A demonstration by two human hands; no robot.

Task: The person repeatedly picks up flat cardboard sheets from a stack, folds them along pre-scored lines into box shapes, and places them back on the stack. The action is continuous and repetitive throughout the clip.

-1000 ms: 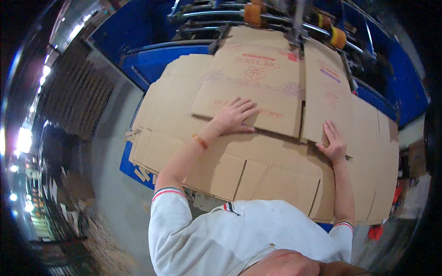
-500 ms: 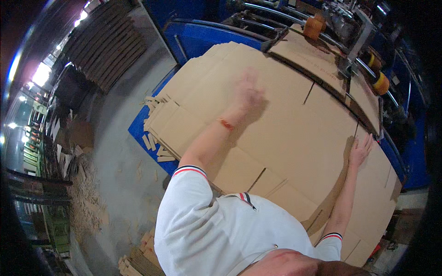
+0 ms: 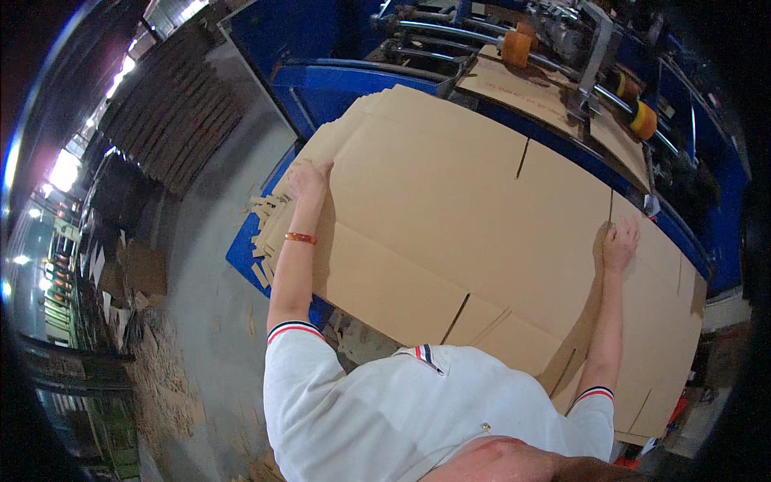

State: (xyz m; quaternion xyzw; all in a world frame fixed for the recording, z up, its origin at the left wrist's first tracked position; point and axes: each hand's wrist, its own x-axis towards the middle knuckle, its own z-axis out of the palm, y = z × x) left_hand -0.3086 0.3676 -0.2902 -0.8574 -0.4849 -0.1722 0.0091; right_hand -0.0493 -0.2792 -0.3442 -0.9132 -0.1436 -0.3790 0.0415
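Observation:
A large brown cardboard sheet (image 3: 450, 209) with dark slots and crease lines lies flat in front of me, on top of other sheets. My left hand (image 3: 309, 180) is at its left edge, fingers bent around the edge and thumb toward the top face. On the right part of the sheet rests my right hand (image 3: 621, 244), beside a slot near the far edge. Its fingers are slightly bent and apart, touching the top face.
Beyond the sheet stands a blue machine (image 3: 353, 76) with metal shafts and orange rollers (image 3: 643, 120). Another cardboard sheet (image 3: 514, 87) lies under the rollers. Cardboard scraps (image 3: 263, 233) pile up at the left blue corner. Stacked cardboard (image 3: 173, 104) stands far left; shreds (image 3: 165, 377) litter the floor.
My left hand has moved from above the middle of the sheet to its left edge. My right hand's fingers are more bent. The sheet under the rollers has gone farther into the machine.

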